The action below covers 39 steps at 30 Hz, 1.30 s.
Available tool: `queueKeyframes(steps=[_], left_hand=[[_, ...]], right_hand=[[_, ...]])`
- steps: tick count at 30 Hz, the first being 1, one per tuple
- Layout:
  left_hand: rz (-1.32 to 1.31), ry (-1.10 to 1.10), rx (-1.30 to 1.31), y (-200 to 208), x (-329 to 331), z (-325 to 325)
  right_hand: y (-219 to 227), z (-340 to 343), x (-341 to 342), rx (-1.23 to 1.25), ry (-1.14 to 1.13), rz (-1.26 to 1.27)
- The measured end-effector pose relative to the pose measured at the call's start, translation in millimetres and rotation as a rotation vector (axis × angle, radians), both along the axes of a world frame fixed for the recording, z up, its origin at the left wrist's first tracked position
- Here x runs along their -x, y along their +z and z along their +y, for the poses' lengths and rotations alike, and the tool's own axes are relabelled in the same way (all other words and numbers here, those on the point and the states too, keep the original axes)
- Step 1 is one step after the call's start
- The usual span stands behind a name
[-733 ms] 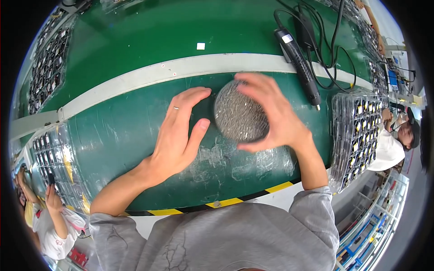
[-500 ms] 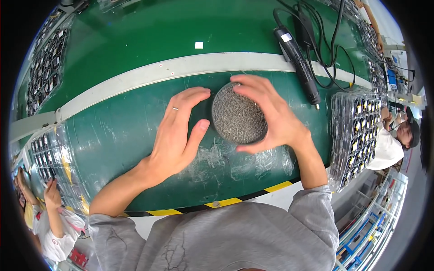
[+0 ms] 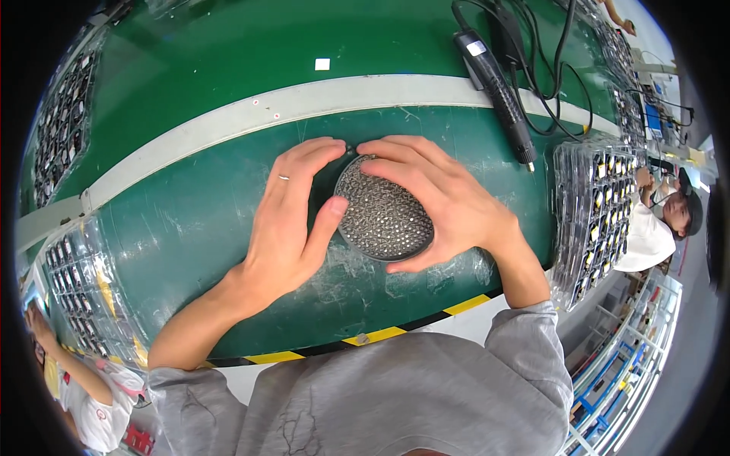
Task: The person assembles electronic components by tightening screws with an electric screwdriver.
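Note:
A round, dark-rimmed dish full of small shiny metal pieces, which look like screws, is between my two hands above the green mat. My right hand is wrapped round its right side, fingers over the far rim and thumb at the near edge. My left hand is curved on the left side, fingers and thumb apart. The left thumb tip is at the dish's rim, and I cannot tell whether it presses on it. The dish's underside is hidden.
A black electric screwdriver with coiled cables lies at the far right. Clear trays of small parts stand to the right and left. A pale rail crosses the bench; striped tape marks its near edge. Other people sit on both sides.
The dish has moved left and slightly nearer, with my right hand round it. Its contents have shifted from a rough grey surface to a glinting one. My left hand has barely moved.

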<state>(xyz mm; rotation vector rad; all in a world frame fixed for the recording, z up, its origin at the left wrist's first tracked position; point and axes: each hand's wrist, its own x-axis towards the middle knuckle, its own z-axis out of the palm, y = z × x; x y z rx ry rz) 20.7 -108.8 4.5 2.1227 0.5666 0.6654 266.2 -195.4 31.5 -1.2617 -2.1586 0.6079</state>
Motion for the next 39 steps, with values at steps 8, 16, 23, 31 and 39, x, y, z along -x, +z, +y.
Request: queueKeyframes(steps=[8,16,23,31,39], left_hand=[[0.066,-0.081,-0.065,-1.2,-0.6,-5.1],[0.289,-0.111,-0.294,11.0,-35.5,-23.0],[0.207,-0.045,-0.26,4.0,-26.5,-15.3],[0.231,-0.012,-0.267,6.3,-30.6,-32.5],[0.243,-0.008,-0.224,11.0,-28.9,-43.1]], right_hand=[[-5.3,4.5,-15.4,-0.034,-0.073,-0.05],[-36.5,40.0,-85.8,-0.399,-0.907,-0.72],[-30.8,28.4,-73.6,-0.332,-0.913,-0.818],[-35.0,31.2,-65.2,-0.308,-0.909,-0.845],[-36.0,35.1,-60.5,-0.331,-0.923,-0.874]])
